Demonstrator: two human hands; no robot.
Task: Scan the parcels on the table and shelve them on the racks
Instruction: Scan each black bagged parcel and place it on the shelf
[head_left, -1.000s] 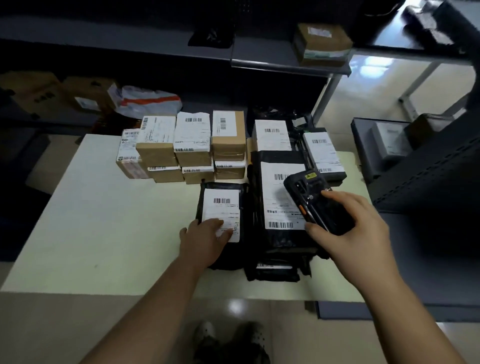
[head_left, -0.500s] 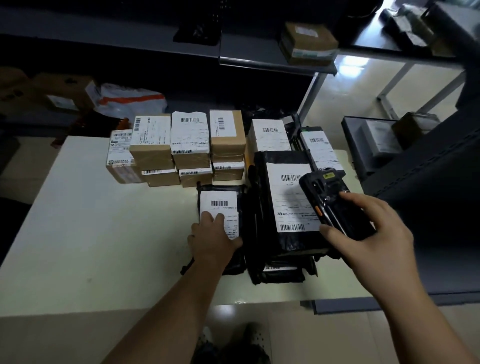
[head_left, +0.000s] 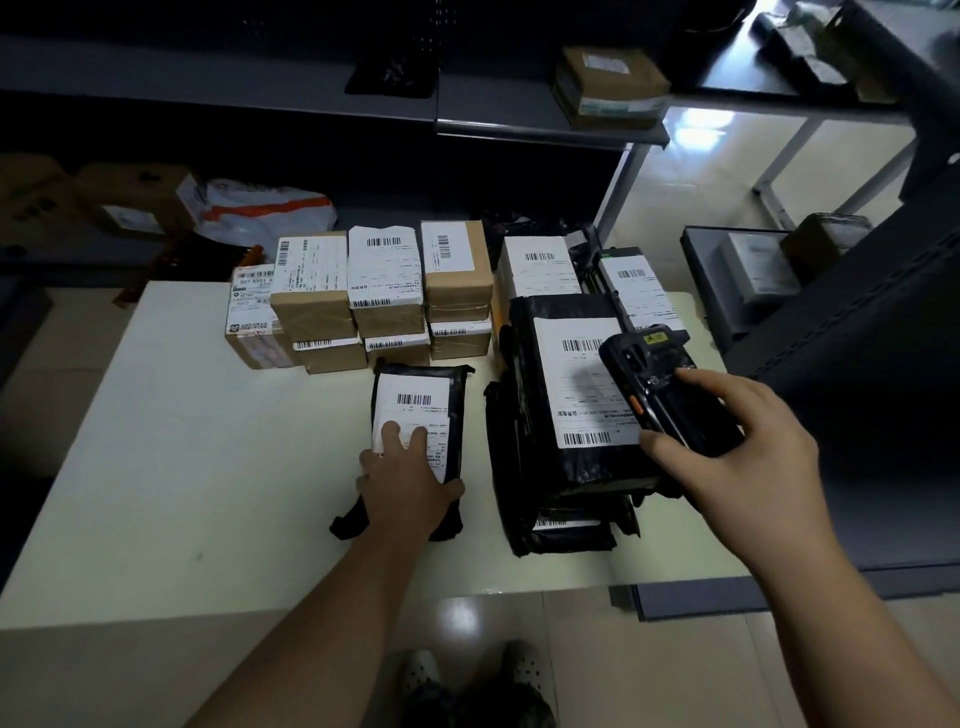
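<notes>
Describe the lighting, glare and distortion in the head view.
Head view: dim overall, the racks nearly black; glare on the glossy floor upper right; wide-angle lens bows the table edges; the scanner shadows the big parcel label; fine print blurred.

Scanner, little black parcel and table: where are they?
scanner (head_left: 641, 358), head view, its dark upper body.
little black parcel (head_left: 413, 400), head view, its white label.
table (head_left: 182, 441), head view, bare top at left.

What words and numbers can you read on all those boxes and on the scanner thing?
"S07-K503 4", as far as I can tell: label on the leftmost brown box.
Label on the small black parcel under the left hand: barcode, print too blurred.
yellow sticker on the scanner in the right hand: too small to read.
</notes>
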